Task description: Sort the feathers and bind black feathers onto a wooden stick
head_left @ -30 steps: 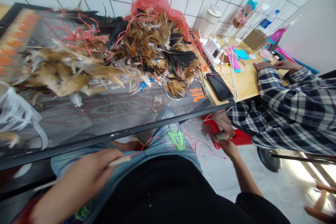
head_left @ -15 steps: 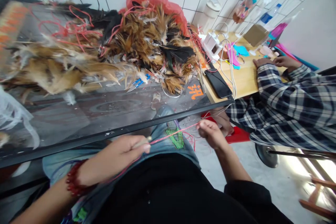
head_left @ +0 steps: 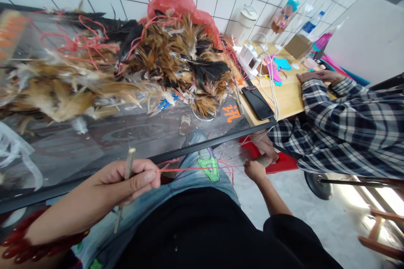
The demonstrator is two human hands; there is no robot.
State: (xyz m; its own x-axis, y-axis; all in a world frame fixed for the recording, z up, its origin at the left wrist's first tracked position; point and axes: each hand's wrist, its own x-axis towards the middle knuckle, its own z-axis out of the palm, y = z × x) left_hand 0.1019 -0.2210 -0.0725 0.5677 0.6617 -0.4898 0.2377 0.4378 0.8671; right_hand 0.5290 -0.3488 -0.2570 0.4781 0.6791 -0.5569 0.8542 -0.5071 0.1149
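Pinched between thumb and fingers of my left hand [head_left: 135, 183] is one end of a red string [head_left: 189, 170], and a thin stick [head_left: 129, 164] runs through the same hand, tilted near upright. The string stretches across my lap toward my right hand [head_left: 255, 171], which is closed near its far end; its fingertips are hidden, so what it holds cannot be made out. Loose red strands [head_left: 232, 172] hang between the hands. Beyond the table edge lies a big heap of brown and black feathers [head_left: 176, 50].
Blue-handled snips [head_left: 167, 101] and a small bottle [head_left: 185, 124] lie on the dark table [head_left: 132, 130]. A red plastic bag [head_left: 179, 4] is behind the feathers. A phone [head_left: 258, 103] rests at right, beside a person in a plaid shirt [head_left: 344, 113].
My left hand has moved left and its stick has swung from nearly flat to upright. My right hand has dropped slightly, and the string between them is longer and more level.
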